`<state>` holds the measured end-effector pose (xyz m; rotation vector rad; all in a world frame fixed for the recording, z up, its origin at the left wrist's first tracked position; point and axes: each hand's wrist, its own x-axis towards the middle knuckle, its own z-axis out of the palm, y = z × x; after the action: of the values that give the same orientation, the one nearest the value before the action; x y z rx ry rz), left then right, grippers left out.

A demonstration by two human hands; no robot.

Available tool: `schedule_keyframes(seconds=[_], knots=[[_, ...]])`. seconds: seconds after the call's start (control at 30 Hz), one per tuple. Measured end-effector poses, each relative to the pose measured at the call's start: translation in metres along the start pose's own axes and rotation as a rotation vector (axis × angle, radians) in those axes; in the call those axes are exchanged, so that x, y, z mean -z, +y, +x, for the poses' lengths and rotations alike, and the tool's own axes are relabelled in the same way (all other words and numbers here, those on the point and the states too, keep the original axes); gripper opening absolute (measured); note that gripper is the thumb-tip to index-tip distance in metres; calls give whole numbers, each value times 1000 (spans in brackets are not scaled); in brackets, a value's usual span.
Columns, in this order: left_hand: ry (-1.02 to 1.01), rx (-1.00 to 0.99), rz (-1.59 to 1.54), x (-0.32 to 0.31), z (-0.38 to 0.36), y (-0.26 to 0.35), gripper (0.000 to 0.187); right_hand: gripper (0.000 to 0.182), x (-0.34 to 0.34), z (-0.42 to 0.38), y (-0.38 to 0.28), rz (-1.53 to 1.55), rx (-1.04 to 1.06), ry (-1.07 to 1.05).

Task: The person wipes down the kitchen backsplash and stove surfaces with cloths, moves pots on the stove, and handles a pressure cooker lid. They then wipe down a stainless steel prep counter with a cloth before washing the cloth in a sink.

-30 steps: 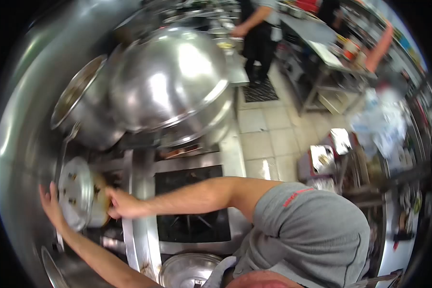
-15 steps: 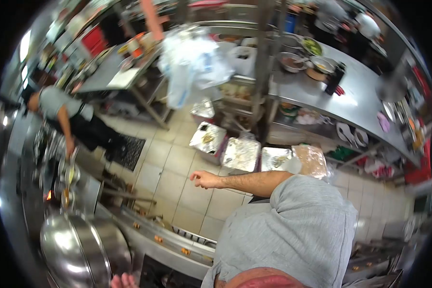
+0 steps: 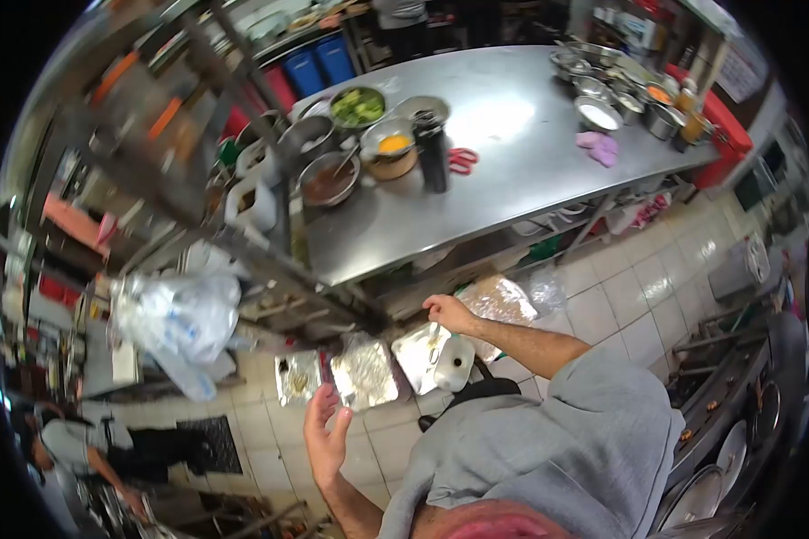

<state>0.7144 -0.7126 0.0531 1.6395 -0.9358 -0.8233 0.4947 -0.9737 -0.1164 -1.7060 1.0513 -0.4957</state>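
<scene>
My left hand [image 3: 325, 434] is raised at lower left, fingers up and thumb apart, with nothing in it. In the view it lies just in front of a foil-covered box [image 3: 365, 375] on the floor; no contact shows. My right hand [image 3: 449, 313] reaches forward with its fingers loosely bent and nothing visible in them. It appears over the gap between the steel table and the floor boxes. Close below it are another foil-topped box [image 3: 413, 359], a white roll [image 3: 455, 361] with a dark centre hole, and a plastic-wrapped brown box [image 3: 499, 301].
The steel table [image 3: 512, 193] ahead holds a dark bottle [image 3: 432, 157], red-handled scissors [image 3: 462, 161], a bowl of brown sauce [image 3: 330, 180] and a bowl of greens [image 3: 358, 106]. A shelf post stands left, with plastic bags [image 3: 180, 314] hanging. Another person [image 3: 85, 446] works at lower left.
My view has turned right toward the steel table. My left hand has risen into fuller view, and the right hand now appears nearer the table. The large metal pot has left the view.
</scene>
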Motion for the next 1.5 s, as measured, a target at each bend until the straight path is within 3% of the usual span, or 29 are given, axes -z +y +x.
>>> schedule_keyframes(seconds=[0.13,0.23,0.37,0.5,0.57,0.67,0.73,0.77,0.83,0.93,1.13,1.23,1.33,1.5], knots=[[-291,-112,-10,-74,99,5,59,27,96,-2,35,56,52,407],[-344,-198,-7,-134,164,18,61,25,163,-10,41,15,46,668],[-214,-292,41,-212,218,34,69,36,265,-1,30,-186,43,890],[-120,-281,0,-271,247,44,78,43,383,31,65,-521,96,1112],[13,-326,34,-303,265,45,85,47,440,40,77,-654,23,1131],[162,-279,17,-342,303,39,92,53,517,58,116,-643,-100,982],[323,-271,-25,-370,327,40,96,62,546,69,141,-1020,-149,1102],[336,-258,-7,-381,336,40,96,62,555,76,160,-1010,-146,1078],[394,-301,-48,-398,351,46,95,66,563,96,193,-851,-138,921],[451,-337,-84,-415,370,50,94,58,540,136,199,-914,-146,861],[630,-349,-102,-437,388,60,82,54,516,278,160,-863,-90,814],[690,-339,-53,-435,389,57,79,55,476,328,124,-792,39,585],[665,-381,-18,-437,377,59,78,50,405,310,96,-845,246,370],[558,-376,-139,-446,331,52,70,41,354,172,93,-736,426,290]])
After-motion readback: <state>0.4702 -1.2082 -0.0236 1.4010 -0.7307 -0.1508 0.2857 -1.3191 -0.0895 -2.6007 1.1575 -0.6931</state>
